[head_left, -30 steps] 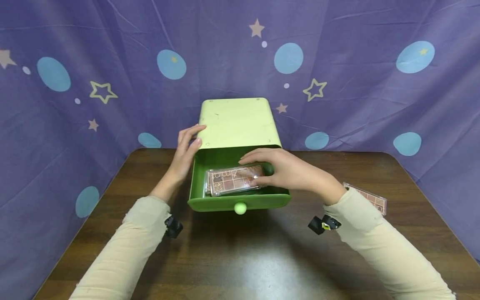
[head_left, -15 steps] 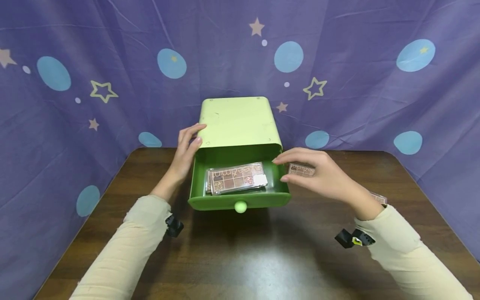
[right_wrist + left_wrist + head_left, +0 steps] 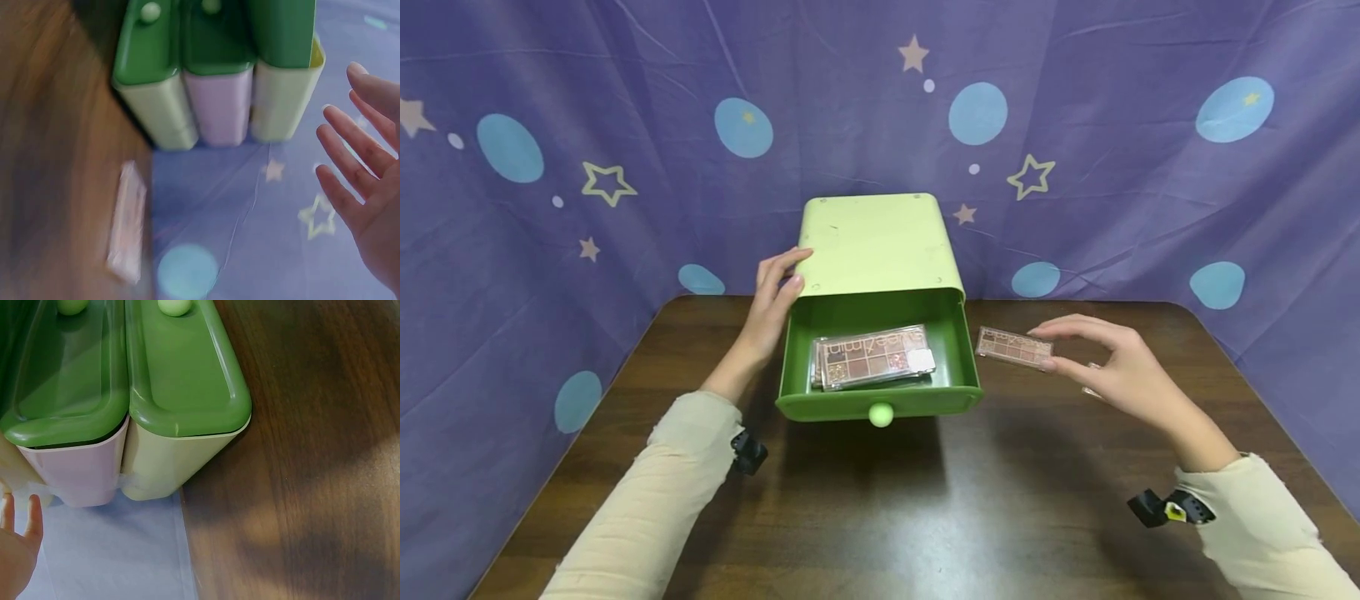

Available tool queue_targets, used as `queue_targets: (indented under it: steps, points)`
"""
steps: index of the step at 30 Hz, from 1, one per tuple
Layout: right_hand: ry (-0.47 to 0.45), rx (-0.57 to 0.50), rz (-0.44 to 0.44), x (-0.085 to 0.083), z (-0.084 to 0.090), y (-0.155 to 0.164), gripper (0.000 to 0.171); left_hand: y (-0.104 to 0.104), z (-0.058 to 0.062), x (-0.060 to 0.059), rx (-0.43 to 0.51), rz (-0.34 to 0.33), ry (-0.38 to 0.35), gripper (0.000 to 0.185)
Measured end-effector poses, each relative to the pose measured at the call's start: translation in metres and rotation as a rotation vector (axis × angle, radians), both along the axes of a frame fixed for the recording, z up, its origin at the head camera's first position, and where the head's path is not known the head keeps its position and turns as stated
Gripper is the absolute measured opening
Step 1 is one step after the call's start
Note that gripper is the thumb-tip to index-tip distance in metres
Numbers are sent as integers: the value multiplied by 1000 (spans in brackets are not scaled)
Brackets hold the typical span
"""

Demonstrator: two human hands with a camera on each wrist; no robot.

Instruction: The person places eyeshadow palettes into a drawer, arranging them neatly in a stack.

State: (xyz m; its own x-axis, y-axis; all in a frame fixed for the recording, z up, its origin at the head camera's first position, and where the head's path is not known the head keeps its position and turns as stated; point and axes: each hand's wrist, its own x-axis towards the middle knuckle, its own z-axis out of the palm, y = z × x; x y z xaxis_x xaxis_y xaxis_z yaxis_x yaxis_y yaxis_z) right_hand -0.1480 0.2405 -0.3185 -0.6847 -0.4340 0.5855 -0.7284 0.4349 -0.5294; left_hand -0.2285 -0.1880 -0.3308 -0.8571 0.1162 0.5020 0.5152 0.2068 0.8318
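Withdrawn from the drawer (image 3: 880,392), the right hand (image 3: 1112,367) hovers with slack, empty grip near the counter's far-right palette (image 3: 1013,347), likely next; left hand (image 3: 771,304) steadies the cabinet (image 3: 874,242), fingers straight.

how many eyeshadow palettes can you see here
2 for certain. One palette in the drawer lies inside the open green drawer; edges beneath hint at another under it. One palette on the table lies right of the drawer, by the right hand.

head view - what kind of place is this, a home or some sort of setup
Probably a staged recording setup rather than a lived-in room: a purple star-print cloth hangs round a bare wooden table, which holds only a green drawer box and eyeshadow palettes.
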Motion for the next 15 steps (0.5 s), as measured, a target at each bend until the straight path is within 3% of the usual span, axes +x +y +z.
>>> queue_targets:
  steps: [7, 15]
  points:
    - [-39, -24, -179, 8, -18, 41, 44, 0, 0, 0, 4, 2, -1, 48]
    - [-153, -45, -330, 14, -39, 83, 37, -1, 0, 0, 7, 2, -13, 49]
